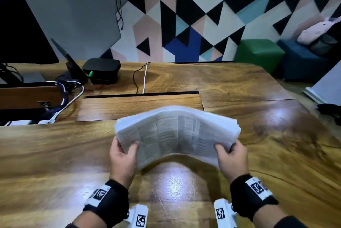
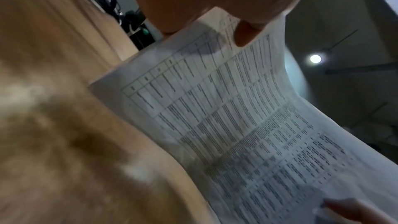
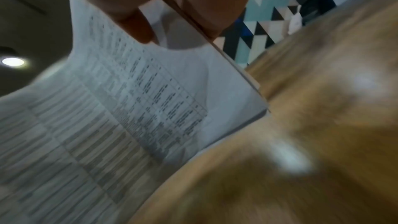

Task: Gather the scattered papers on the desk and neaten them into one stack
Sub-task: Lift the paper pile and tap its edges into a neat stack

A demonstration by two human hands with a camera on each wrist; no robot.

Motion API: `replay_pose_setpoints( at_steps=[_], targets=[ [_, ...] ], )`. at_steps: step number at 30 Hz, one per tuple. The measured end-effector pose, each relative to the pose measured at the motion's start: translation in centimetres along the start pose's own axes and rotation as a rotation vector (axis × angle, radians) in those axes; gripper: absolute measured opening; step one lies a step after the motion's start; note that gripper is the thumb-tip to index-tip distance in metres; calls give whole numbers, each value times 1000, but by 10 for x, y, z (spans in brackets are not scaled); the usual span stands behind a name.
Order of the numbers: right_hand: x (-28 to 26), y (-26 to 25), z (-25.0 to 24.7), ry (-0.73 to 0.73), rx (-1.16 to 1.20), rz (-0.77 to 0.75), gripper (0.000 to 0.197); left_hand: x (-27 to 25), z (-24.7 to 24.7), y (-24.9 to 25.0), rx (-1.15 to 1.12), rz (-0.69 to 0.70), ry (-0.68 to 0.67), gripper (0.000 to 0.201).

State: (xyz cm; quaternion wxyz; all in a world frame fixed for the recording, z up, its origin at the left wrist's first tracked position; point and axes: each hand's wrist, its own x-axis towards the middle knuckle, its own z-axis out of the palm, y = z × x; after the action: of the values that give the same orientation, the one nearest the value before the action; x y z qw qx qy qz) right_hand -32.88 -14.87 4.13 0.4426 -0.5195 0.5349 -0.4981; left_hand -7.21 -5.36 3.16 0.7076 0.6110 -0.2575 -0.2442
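A thick stack of white printed papers (image 1: 177,133) hangs above the wooden desk (image 1: 55,154), bowed upward in the middle. My left hand (image 1: 122,154) grips its left edge, thumb on top. My right hand (image 1: 230,155) grips the right edge the same way. The left wrist view shows the papers (image 2: 237,117) with printed tables and my thumb (image 2: 245,33) pressing on the sheet. In the right wrist view the papers (image 3: 129,108) curve away from my thumb (image 3: 137,26), with the stack's edge visible. The picture is motion-blurred.
A black box (image 1: 101,70), a tablet on a stand (image 1: 72,63), a monitor (image 1: 20,28) and tangled cables (image 1: 68,89) sit at the desk's back left. A hinged wooden flap (image 1: 138,106) lies just beyond the papers. Green (image 1: 258,52) and blue (image 1: 302,61) stools stand at the right.
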Motion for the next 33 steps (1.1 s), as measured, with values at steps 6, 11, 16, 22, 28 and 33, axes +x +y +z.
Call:
replay_pose_setpoints(
  at_steps=[6, 11, 16, 22, 28, 33],
  targets=[
    [0, 4, -7, 7, -12, -77, 26, 6, -1, -13, 69, -25, -70, 29],
    [26, -65, -26, -151, -140, -343, 31, 35, 2, 52, 127, 170, -411, 38],
    [32, -114, 7, -624, -556, -387, 64, 52, 28, 117, 419, 424, -719, 26],
    [41, -115, 18, -702, -282, -187, 25, 57, 38, 137, 437, 639, -425, 30],
    [49, -99, 3, -571, 134, -82, 23, 56, 19, 67, -131, -133, -291, 97],
    [45, -97, 10, -430, 178, -144, 9, 43, 45, 62, -81, -52, -356, 31]
  ],
)
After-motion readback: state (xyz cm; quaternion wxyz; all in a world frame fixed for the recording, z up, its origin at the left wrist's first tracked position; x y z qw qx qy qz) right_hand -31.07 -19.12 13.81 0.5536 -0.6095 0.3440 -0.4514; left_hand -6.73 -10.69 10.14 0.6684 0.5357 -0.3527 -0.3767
